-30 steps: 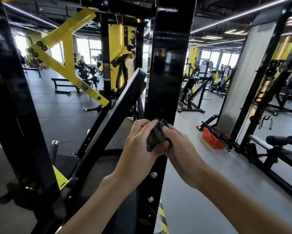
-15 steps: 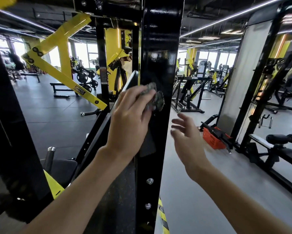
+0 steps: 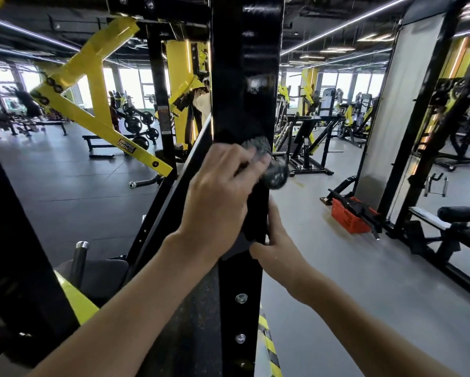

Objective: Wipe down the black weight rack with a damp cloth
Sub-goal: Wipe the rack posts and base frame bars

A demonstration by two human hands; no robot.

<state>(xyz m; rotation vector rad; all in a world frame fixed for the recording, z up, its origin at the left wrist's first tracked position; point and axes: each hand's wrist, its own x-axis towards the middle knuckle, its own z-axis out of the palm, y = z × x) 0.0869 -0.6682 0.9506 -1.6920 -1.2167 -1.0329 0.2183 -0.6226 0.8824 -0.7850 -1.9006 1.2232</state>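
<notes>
Yellow machine arm (image 3: 98,115) slants across the far left. At centre my left hand (image 3: 217,191) clutches the speckled grey cloth (image 3: 266,164), pressing it against the front face of the black rack (image 3: 244,77) upright. Just below, my right hand (image 3: 278,250) clasps the upright's right edge, though its fingers are hidden behind, so I only judge them curled. Orange basket (image 3: 349,220) sits on the floor, right.
</notes>
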